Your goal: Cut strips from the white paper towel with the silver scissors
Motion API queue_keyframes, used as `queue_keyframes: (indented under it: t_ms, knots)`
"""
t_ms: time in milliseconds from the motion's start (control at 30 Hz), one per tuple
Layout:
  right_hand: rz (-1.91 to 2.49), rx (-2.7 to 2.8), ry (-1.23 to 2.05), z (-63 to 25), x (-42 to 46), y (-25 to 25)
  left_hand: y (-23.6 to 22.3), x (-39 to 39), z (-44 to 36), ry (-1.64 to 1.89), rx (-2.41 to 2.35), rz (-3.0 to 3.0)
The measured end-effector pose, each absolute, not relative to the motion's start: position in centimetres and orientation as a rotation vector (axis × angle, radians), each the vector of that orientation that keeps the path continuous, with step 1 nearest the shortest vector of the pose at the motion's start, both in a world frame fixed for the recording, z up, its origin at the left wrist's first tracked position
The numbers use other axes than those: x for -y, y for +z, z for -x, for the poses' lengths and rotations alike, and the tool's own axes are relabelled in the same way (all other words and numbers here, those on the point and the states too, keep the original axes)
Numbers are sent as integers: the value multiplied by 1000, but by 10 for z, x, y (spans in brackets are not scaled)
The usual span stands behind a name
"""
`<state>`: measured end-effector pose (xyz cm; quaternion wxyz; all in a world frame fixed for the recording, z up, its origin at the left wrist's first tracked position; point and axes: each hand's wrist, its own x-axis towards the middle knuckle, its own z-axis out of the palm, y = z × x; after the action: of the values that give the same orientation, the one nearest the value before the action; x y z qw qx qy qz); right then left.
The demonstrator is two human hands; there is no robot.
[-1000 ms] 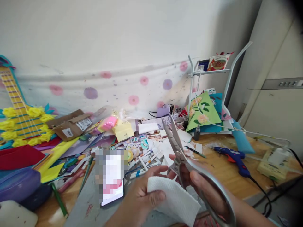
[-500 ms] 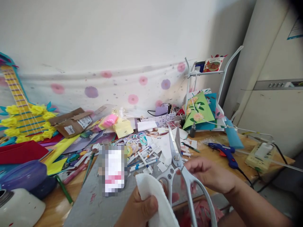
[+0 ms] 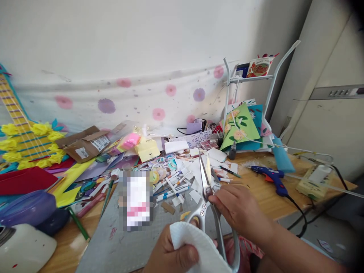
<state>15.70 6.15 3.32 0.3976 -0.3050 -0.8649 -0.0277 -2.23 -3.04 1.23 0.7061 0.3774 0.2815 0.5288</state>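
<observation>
A: Where were the metal scissors?

B: Up in the air over the near edge of the wooden table, their 2 blades slightly parted and pointing away from the person.

A: What was the right hand doing?

B: Its fingers were closed on the scissors, just below the pivot.

A: And the left hand?

B: It pinched a white paper towel with the thumb on top, right beside the handles. A finger showed through 1 handle loop, though I couldn't tell whether it gripped the metal.

A: What lay around them?

B: A grey cutting mat reached the table's near edge, with a phone on it, its screen blurred out. Just right of the phone were several markers among paper scraps.

A: Farther out?

B: Towards the table's right corner sat a power strip, with a blue glue gun near it. Along the left edge were a purple bowl and a green pencil.

A: And at the far edge?

B: A cardboard box was tilted among papers beside a yellow craft guitar. Towards the right, a green floral card leaned against a white rack.
</observation>
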Motion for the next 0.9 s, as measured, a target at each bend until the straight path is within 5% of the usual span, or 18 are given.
queue_keyframes:
  t_ms: [500, 900]
  knots:
    - [1360, 1683, -116, -272, -124, 39, 17, 39, 60, 1419, -714, -764]
    - [1226, 2170, 715, -279, -102, 24, 46, 49, 119, 1590, -900, -970]
